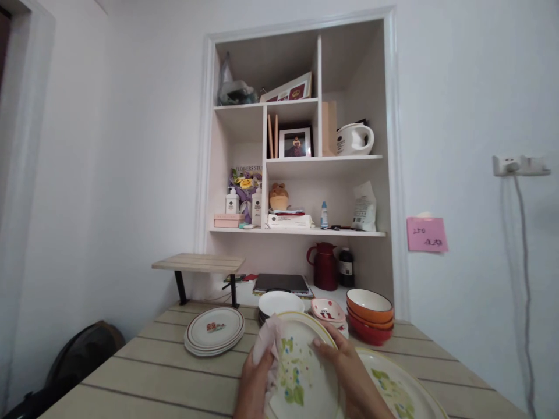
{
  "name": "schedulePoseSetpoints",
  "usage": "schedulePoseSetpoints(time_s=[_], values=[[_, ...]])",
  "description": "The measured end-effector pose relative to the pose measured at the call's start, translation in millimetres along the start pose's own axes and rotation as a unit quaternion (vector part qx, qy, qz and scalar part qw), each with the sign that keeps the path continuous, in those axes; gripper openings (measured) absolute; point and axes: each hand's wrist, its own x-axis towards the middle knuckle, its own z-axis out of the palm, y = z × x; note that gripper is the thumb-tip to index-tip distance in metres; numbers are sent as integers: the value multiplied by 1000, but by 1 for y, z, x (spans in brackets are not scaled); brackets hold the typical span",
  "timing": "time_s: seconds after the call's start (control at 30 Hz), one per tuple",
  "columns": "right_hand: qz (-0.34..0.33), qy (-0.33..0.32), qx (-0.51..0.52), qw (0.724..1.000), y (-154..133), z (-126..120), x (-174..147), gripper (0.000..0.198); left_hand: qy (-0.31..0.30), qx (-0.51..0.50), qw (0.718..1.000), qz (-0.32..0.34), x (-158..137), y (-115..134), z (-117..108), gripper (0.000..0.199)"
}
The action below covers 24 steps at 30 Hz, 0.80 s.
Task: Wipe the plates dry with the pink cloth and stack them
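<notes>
Tilted up in front of me is a cream plate (301, 372) with a yellow-green rim and a leaf-and-flower print. My right hand (338, 355) grips its right rim, thumb on the face. At the left rim, my left hand (254, 372) is closed on a pale pink cloth (269, 343), which presses against the plate. A matching plate (393, 384) lies on the table to the right, partly behind my right forearm. Just beyond my hands are a white dish (280, 302) on a dark stack and a pink patterned bowl (327, 312).
Stacked plates (213, 330) sit left on the slatted table (144, 366); orange and red bowls (370, 314) are stacked at right. Behind stand a small raised shelf (198, 263), a laptop-like dark slab (282, 283), a red jug (324, 266) and a dark bottle (346, 267), below wall shelves (297, 231).
</notes>
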Motion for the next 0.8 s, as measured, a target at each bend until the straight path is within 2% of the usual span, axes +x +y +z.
schedulePoseSetpoints(time_s=[0.1,0.27,0.4,0.57,0.63,0.73,0.8], values=[[-26,56,32,998,8,2,5,72,20,-44,998,-30,3,-10,2,70],[-60,108,50,991,22,8,5,83,-4,-122,986,-117,11,-29,2,62],[-116,154,32,981,30,18,-1,80,-17,-158,977,-142,17,-34,-5,67],[-145,149,16,978,35,22,-2,79,-96,-183,967,-150,24,-36,-10,75],[-132,142,25,981,35,22,-1,82,-103,-183,967,-144,24,-36,-10,77],[-71,103,59,990,33,22,1,94,-40,-163,980,-105,21,-27,-9,76],[-37,59,77,995,29,21,2,101,17,-141,988,-55,17,-18,-8,76]])
